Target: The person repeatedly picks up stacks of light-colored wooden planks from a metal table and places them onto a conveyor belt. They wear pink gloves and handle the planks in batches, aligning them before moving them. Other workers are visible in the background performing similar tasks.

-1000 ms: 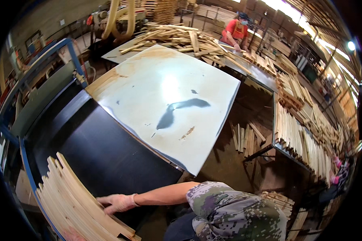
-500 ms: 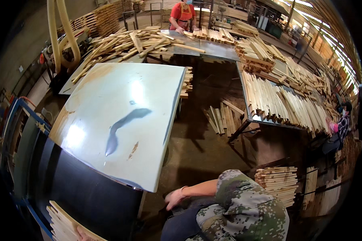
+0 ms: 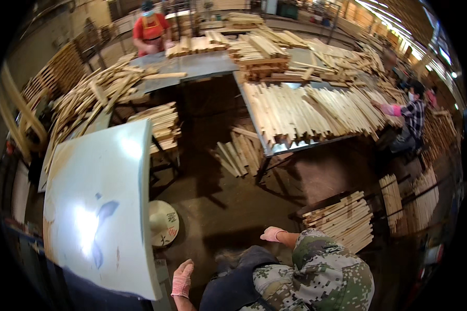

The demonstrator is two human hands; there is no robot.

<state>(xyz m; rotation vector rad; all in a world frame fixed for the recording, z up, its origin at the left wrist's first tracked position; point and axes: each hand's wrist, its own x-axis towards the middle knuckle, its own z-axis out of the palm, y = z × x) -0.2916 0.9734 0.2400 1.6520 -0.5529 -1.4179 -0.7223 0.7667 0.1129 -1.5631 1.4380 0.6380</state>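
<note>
My left hand (image 3: 182, 280), in a pale pink-and-white work glove, is raised beside the near right edge of the pale sheet-topped table (image 3: 101, 176). It holds nothing, and its fingers are extended. Out in front of my body, to the right, is my gloved right hand (image 3: 273, 234); its fingers look loosely extended and it too carries nothing. The nearest wood to it is a stack of wooden strips (image 3: 340, 220) low on the right. My camouflage sleeve (image 3: 329, 269) and dark apron (image 3: 238, 290) fill the lower middle.
Left of centre, a round pale lid or stool top (image 3: 163, 223) is beside the table. Rows of wooden strips (image 3: 316, 111) cover a metal table ahead right, with a person (image 3: 414, 116) at its far end. Another person in red (image 3: 151, 32) stands behind a loose strip pile (image 3: 91, 96).
My left hand has let go of the wooden strips at lower left and come rightward, empty. My right hand has moved right and forward. The view has swung to the right.
</note>
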